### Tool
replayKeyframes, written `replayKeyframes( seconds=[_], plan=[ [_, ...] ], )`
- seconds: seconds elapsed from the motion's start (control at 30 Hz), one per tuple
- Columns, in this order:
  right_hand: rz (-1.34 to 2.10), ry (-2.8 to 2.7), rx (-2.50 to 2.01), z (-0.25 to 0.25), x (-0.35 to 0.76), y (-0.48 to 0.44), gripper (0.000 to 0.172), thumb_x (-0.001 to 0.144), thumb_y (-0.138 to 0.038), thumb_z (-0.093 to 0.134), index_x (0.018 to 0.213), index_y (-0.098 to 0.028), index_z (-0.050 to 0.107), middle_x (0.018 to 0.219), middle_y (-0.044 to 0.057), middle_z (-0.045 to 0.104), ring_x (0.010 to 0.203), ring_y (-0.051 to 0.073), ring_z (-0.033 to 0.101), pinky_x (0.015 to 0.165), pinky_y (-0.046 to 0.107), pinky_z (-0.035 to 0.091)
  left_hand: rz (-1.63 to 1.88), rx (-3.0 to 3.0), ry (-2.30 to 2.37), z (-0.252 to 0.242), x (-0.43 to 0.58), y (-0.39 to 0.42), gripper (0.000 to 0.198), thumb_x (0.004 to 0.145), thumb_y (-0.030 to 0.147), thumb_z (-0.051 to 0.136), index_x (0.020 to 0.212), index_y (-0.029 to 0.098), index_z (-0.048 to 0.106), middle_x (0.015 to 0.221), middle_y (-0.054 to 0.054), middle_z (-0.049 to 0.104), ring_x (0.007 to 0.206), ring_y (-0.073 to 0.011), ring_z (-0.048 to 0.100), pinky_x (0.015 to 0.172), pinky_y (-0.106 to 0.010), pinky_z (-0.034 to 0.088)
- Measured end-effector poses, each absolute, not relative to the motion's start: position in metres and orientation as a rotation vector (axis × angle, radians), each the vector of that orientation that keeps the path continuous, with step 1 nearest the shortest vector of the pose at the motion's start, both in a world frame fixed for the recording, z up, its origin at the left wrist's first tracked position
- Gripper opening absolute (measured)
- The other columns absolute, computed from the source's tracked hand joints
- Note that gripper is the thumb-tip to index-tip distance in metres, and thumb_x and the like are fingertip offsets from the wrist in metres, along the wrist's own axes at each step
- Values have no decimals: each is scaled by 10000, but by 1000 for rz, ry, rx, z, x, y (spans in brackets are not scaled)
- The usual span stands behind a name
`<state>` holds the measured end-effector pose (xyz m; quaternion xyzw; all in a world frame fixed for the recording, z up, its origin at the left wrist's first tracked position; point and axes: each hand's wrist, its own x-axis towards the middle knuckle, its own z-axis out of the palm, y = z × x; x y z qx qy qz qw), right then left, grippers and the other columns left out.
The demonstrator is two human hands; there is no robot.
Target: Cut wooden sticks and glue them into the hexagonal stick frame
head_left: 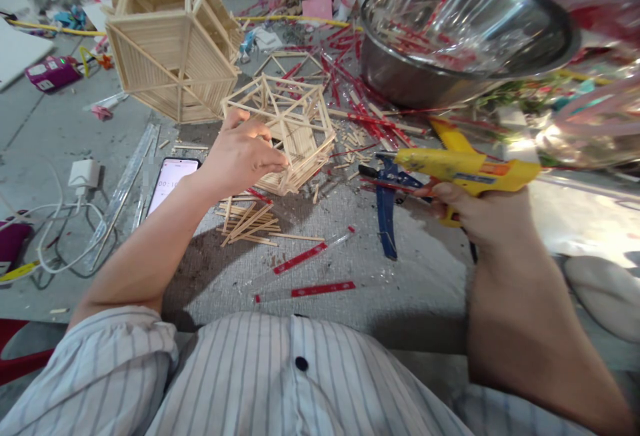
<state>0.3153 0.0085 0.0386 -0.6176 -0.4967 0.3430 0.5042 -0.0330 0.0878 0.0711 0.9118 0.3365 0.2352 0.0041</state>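
The left hand (245, 156) is closed on the near rim of the hexagonal stick frame (295, 123), tipping it up near the grey mat's (350, 269) far edge, seemingly so its joints face the nozzle. The right hand (480, 216) is wrapped round the yellow glue gun (465, 168), aimed left, short of the frame. The phone (173, 179) at the mat's left edge shows blurred timer digits; the gun's blue label is unreadable.
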Motion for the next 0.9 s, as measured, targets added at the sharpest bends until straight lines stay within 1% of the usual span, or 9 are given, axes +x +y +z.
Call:
replayKeyframes(
  seconds=[0.1,0.2,0.3,0.5,0.63,0.73,0.9],
  plan=[
    [832,-1178,-1512,39,315,8,428,435,-482,865,633,-189,624,498,-20,600,325,87,450,292,226,394,727,2886,1032,73,-33,88,307,907,407,510,761,288,752,800,-39,664,922,-227,617,973,-486,356],
    [841,-1153,-1513,39,315,8,418,440,-447,869,681,-188,647,523,-17,620,339,82,460,309,216,404,729,2887,1034,73,-33,87,291,906,381,512,770,289,753,821,-46,663,942,-225,609,991,-479,343],
    [834,-1164,-1504,37,316,8,395,456,-417,866,703,-194,653,538,-17,633,344,80,457,312,212,402,731,2863,1048,71,-33,86,259,897,353,532,771,286,748,803,-37,656,947,-218,598,1016,-481,327],
    [840,-1183,-1490,34,319,8,318,512,-359,836,718,-188,665,568,-7,654,359,78,477,325,201,408,755,2861,1047,70,-33,86,262,890,365,536,758,286,748,777,-30,661,914,-216,597,967,-472,382],
    [859,-1133,-1501,35,318,8,297,503,-317,836,702,-181,665,582,3,673,350,77,479,327,202,412,701,2864,1011,74,-32,86,247,879,371,539,764,284,740,732,-12,660,940,-219,612,998,-493,359],
    [868,-1117,-1509,38,315,8,310,466,-318,845,672,-177,661,555,7,664,336,80,474,312,204,407,644,2880,970,78,-32,83,208,859,324,547,778,279,733,725,-1,678,988,-224,615,1032,-509,326],
    [856,-1148,-1488,39,316,8,344,458,-372,860,661,-178,661,522,-5,638,329,79,471,299,199,395,645,2903,954,80,-33,80,180,852,296,551,840,279,730,783,0,722,1036,-230,601,1043,-514,313]
  ],
)
